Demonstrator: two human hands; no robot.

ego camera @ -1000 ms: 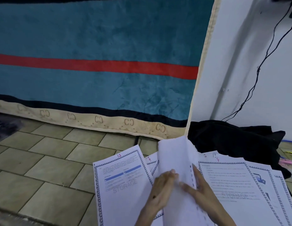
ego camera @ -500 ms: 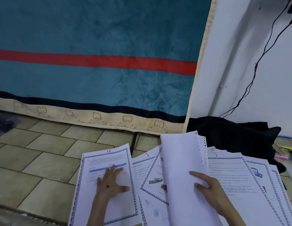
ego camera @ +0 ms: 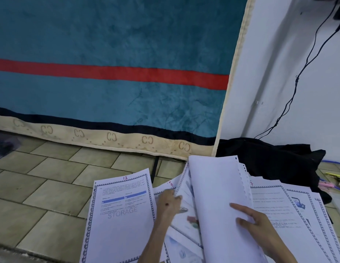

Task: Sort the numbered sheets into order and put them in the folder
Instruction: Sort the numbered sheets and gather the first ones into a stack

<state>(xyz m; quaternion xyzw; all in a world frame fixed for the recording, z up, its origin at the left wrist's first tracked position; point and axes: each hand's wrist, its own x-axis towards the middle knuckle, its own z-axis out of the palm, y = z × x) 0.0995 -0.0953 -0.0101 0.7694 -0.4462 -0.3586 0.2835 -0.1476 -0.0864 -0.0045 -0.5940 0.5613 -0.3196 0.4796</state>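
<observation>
Scene: As a person sorts papers on a tiled floor (ego camera: 51, 186), numbered sheets lie fanned out below a teal blanket (ego camera: 108, 54) with a red stripe, hung against the wall.
Landmark: The raised blank-backed sheets (ego camera: 214, 196), punched along their right edge, stand tilted up in the middle of the spread.
Left hand: The left hand (ego camera: 168, 204), just left of the raised sheets, has its fingers curled on the edge of a lifted printed page (ego camera: 186, 202); motion blur hides the exact grip.
Right hand: The right hand (ego camera: 254, 223) lies on the face of the raised sheets, index finger stretched out and flat, the other fingers loosely bent, clamping nothing.
Sheet 12: The sheet marked 12 (ego camera: 121, 215), printed "STORAGE" inside a chain border, lies flat on the floor left of the raised sheets.
Sheet 9: A corner marked 9 (ego camera: 171, 184) shows between sheet 12 and the raised sheets.
Sheet 7: The sheet marked 7 (ego camera: 275, 205) lies flat to the right of the raised sheets, overlapping further bordered pages.
Folder: Cannot be told apart from the papers.
Background: A black cloth (ego camera: 269, 158) is heaped behind the raised sheets to the right, below a black cable (ego camera: 290, 103) running down the white wall.
</observation>
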